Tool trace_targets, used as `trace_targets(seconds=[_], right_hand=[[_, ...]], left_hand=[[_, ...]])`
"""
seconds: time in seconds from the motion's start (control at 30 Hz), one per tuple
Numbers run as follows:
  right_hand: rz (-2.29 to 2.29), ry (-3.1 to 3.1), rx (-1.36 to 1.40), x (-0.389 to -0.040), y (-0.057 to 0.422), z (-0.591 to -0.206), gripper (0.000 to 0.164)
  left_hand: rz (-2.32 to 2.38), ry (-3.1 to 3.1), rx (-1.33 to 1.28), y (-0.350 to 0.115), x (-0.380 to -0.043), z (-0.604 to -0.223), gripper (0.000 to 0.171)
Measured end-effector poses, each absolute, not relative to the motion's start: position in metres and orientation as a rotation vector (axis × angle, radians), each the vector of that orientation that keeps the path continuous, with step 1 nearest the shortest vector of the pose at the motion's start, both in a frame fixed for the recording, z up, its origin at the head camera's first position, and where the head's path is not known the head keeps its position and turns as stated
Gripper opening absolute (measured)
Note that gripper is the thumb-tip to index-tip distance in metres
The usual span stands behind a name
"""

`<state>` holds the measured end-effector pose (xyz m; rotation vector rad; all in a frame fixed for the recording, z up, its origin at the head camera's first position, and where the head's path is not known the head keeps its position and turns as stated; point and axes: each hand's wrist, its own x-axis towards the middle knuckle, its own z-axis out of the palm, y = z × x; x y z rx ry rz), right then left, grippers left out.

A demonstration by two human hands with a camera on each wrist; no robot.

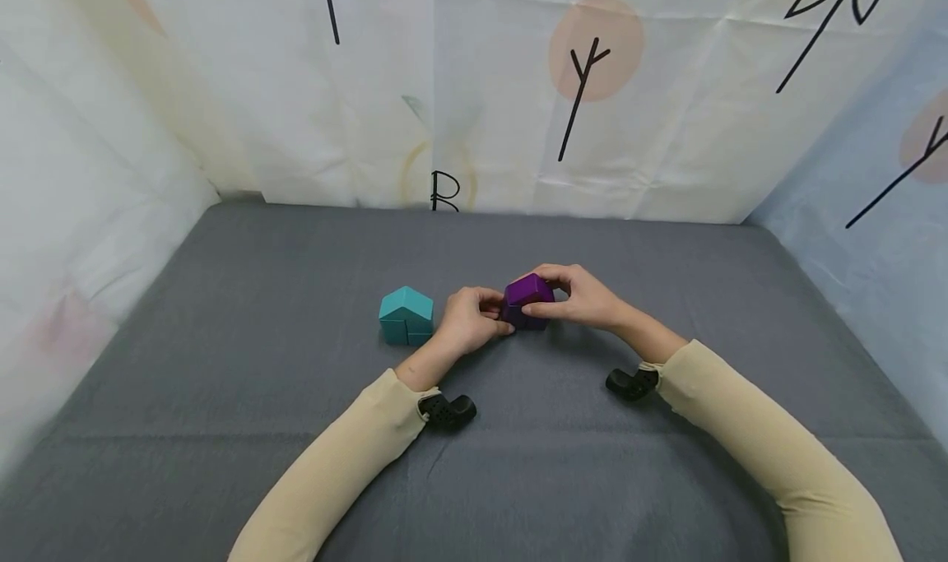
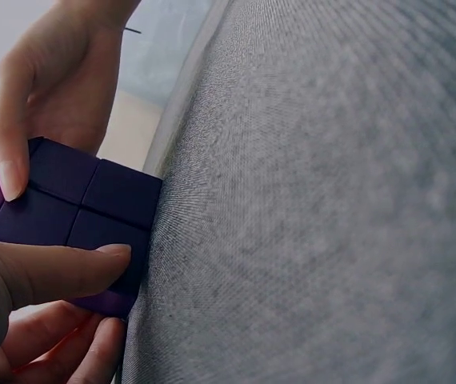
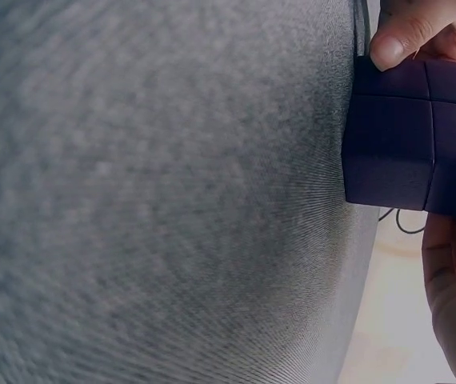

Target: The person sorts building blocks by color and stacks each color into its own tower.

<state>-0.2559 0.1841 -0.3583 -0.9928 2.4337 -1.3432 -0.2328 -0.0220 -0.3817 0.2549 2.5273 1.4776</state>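
Note:
A purple stack of blocks (image 1: 530,290) with a sloped, roof-like top stands on the grey cloth between both hands. My left hand (image 1: 467,319) pinches its lower left side, thumb on the near face close to the cloth. From the right, my right hand (image 1: 583,297) grips the upper part, its thumb lying across the front. In the left wrist view, seams split the dark purple face (image 2: 46,220) into several blocks. Left of my left hand stands a teal house-shaped stack (image 1: 406,303), its peaked top over smaller blocks.
Grey cloth (image 1: 296,480) covers the table. White printed sheets (image 1: 504,93) hang at the back and on both sides. A black wrist device (image 1: 448,412) sits at the left cuff, another black device (image 1: 632,383) at the right cuff.

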Motion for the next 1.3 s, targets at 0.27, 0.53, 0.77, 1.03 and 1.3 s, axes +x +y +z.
trace_targets(seconds=[0.27, 0.53, 0.77, 1.03, 1.3], right_hand=[[-1.330, 2.428, -1.005, -0.258, 0.184, -0.361, 0.026], [-1.279, 2.456, -0.909, -0.254, 0.185, -0.356, 0.047], [-1.276, 2.487, -0.928, -0.252, 0.189, -0.350, 0.054], [-1.354, 2.494, -0.958, -0.248, 0.195, -0.346, 0.049], [-1.420, 2.577, -0.965, -0.244, 0.200, -0.340, 0.039]], left_hand=[[1.430, 2.549, 0.274, -0.021, -0.233, -0.381, 0.044], [1.302, 2.584, 0.289, -0.017, -0.229, -0.373, 0.055], [1.123, 2.686, 0.343, -0.014, -0.218, -0.357, 0.079], [1.052, 2.799, 0.407, -0.019, -0.203, -0.334, 0.084], [0.846, 2.909, 0.517, -0.033, -0.192, -0.314, 0.072]])
